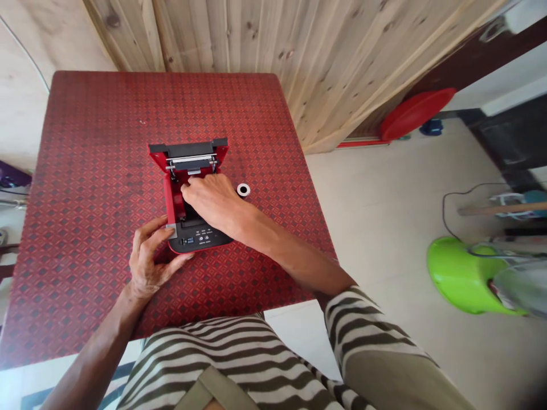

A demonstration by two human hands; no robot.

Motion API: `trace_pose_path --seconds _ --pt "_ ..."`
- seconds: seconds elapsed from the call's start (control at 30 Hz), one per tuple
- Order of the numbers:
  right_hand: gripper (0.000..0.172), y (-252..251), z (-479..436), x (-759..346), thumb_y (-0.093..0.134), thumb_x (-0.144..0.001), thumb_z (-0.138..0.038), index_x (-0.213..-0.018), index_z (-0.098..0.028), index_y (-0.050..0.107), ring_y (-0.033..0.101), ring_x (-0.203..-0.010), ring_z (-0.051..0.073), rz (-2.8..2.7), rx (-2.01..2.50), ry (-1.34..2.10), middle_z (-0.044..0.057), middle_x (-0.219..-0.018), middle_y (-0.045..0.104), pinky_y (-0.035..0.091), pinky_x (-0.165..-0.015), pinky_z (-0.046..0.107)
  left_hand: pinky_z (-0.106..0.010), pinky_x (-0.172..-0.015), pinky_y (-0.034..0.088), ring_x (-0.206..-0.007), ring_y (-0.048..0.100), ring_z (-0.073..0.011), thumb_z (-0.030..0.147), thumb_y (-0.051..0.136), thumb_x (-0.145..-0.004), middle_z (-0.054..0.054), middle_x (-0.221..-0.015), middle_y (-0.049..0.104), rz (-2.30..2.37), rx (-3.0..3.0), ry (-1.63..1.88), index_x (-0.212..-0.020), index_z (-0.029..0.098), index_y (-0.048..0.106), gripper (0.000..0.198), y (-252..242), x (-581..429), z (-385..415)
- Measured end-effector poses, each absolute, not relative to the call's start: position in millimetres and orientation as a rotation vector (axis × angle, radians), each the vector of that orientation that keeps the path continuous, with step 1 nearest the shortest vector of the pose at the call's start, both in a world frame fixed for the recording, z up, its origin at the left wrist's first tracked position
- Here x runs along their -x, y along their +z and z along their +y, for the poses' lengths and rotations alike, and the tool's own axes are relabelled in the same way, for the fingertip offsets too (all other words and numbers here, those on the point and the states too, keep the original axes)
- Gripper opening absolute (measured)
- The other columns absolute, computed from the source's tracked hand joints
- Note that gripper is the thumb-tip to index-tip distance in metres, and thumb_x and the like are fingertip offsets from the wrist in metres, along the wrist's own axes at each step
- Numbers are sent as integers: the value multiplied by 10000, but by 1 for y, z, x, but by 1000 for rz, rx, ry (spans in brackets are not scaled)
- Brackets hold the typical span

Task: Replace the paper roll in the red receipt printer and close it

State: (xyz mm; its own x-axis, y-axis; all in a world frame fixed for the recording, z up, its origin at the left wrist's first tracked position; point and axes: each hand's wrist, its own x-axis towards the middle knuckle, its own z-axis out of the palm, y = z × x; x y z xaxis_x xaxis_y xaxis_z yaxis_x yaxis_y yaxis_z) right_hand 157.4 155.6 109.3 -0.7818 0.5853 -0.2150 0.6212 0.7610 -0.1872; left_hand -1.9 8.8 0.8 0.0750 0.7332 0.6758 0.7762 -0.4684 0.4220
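Observation:
A red and black thermal printer stands on the table with its lid raised toward the far side. My left hand holds its near left corner, fingers on the left side and thumb along the front edge. Over the printer's uncovered compartment is my right hand, its fingers curled and reaching inside. Whatever those fingertips grip is hidden. Just right of my right wrist lies a small white roll with a dark core. Buttons and a small display show on the printer's front panel.
The red patterned table backs onto a wooden plank wall. On the floor to the right are a bright green plastic stool or tub, a cable and a red basin leaning by the wall.

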Motion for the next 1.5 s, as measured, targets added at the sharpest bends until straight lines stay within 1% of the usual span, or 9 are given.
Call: trace_pose_path --seconds 0.17,0.43,0.57,0.73,0.83,1.1,1.27,1.37,1.5 --pt "413 109 156 -159 351 -1051 -28 -1238 -65 717 738 -1108 320 2813 -961 -352 225 -1177 756 553 -840 409 -410 -970 609 -1186 695 -266 384 891 -808 -130 -1314 673 -1593 2264 -1352 -1406 228 546 708 1 2 9" --pt "342 132 132 -187 422 -1055 -134 -1283 -116 677 726 -911 259 2931 -1120 -383 168 -1182 741 502 -741 370 -404 -966 619 -1171 700 -254 417 874 -824 -133 -1320 673 -1594 2262 -1358 -1396 227 545 687 1 2 9" --pt "215 130 123 -237 672 -976 -259 -1180 -193 690 671 -825 169 3179 -1353 -934 64 -1122 742 505 -706 301 -412 -974 614 -1184 699 -263 409 882 -817 -132 -1324 674 -1632 2268 -1343 -1393 230 542 693 2 2 8" --pt "315 87 99 -295 814 -860 -369 -1098 -244 649 640 -780 151 2833 -1863 -1949 5 -952 705 520 -646 275 -427 -961 608 -1167 697 -278 399 892 -804 -146 -1288 683 -1631 2260 -1351 -1390 221 559 697 0 4 9" --pt "306 50 79 -303 821 -843 -354 -1054 -230 638 653 -834 152 2601 -2004 -2134 12 -979 707 531 -702 280 -441 -963 599 -1166 691 -288 432 901 -785 -145 -1290 678 -1625 2241 -1381 -1394 225 567 725 -3 5 10" --pt "278 0 59 -285 820 -864 -298 -1094 -190 709 539 -674 117 2795 -1995 -1590 -9 -888 668 476 -666 275 -451 -983 574 -1170 678 -308 415 921 -757 -163 -1294 671 -1635 2244 -1357 -1408 232 564 764 -6 7 9" --pt "615 17 74 -312 919 -771 -422 -1289 -193 677 579 -660 110 2573 -1769 -1979 -9 -914 687 501 -633 261 -453 -971 575 -1167 680 -303 426 916 -763 -161 -1303 675 -1611 2252 -1375 -1414 226 574 762 -5 7 10" --pt "463 22 99 -323 814 -873 -464 -1234 -194 707 660 -758 142 2543 -1888 -2044 20 -937 730 542 -704 287 -461 -955 579 -1154 684 -301 460 905 -772 -154 -1301 680 -1603 2238 -1392 -1406 223 585 749 -5 6 11" --pt "446 11 140 -303 773 -900 -335 -1309 -181 687 681 -858 162 2799 -2080 -1513 84 -1131 750 561 -801 332 -449 -961 586 -1161 684 -301 411 922 -761 -161 -1293 679 -1611 2244 -1385 -1395 214 580 747 -4 5 10"
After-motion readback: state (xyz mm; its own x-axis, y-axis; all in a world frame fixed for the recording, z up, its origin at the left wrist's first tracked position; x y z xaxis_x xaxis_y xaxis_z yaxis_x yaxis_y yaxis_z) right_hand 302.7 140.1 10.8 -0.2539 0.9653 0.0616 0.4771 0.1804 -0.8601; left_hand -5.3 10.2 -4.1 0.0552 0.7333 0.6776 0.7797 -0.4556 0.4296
